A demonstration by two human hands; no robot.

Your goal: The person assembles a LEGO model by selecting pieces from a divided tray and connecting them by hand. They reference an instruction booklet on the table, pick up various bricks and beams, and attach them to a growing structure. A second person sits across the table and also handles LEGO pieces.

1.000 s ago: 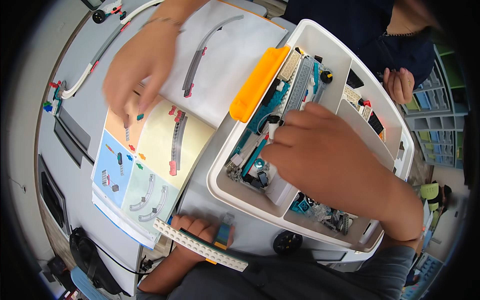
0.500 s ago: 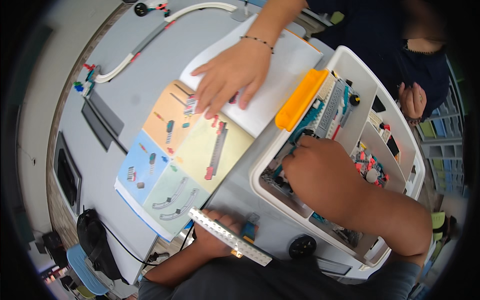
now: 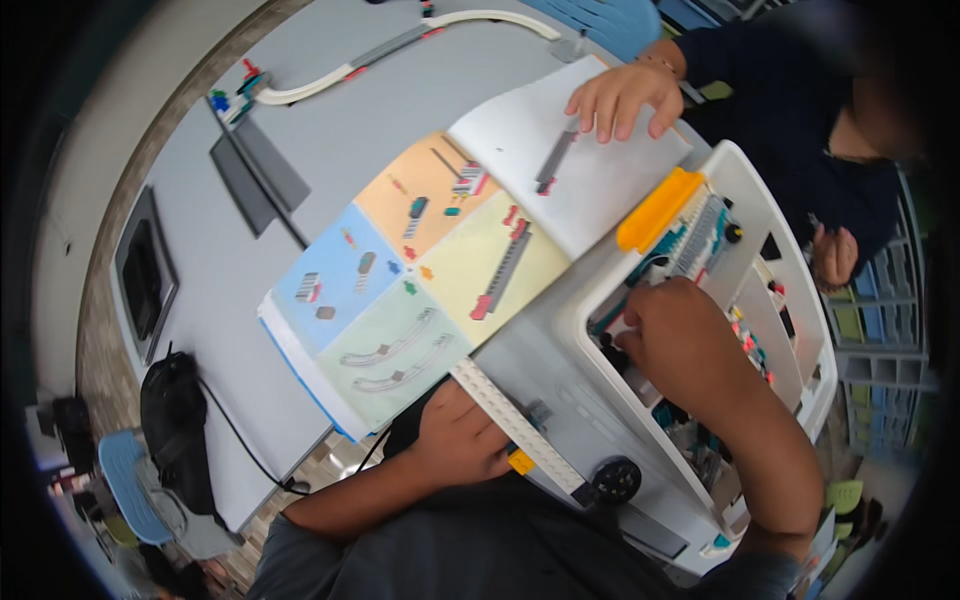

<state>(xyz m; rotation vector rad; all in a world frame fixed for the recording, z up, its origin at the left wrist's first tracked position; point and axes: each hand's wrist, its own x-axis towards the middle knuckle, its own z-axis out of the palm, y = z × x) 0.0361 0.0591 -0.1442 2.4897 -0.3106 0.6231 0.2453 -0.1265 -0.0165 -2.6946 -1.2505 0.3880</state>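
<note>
The head-worn fisheye view looks down from above, near the white box (image 3: 748, 190) and grey table (image 3: 350, 150).

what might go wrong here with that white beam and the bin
The white studded beam in the left hand has its lower end right by the black wheel, so a turn might knock the wheel.

The open instruction booklet reaches close to the beam's upper end, so a bump could crease or shift it.

The right hand is down in the divided bin, where it may jostle loose pieces.
</note>
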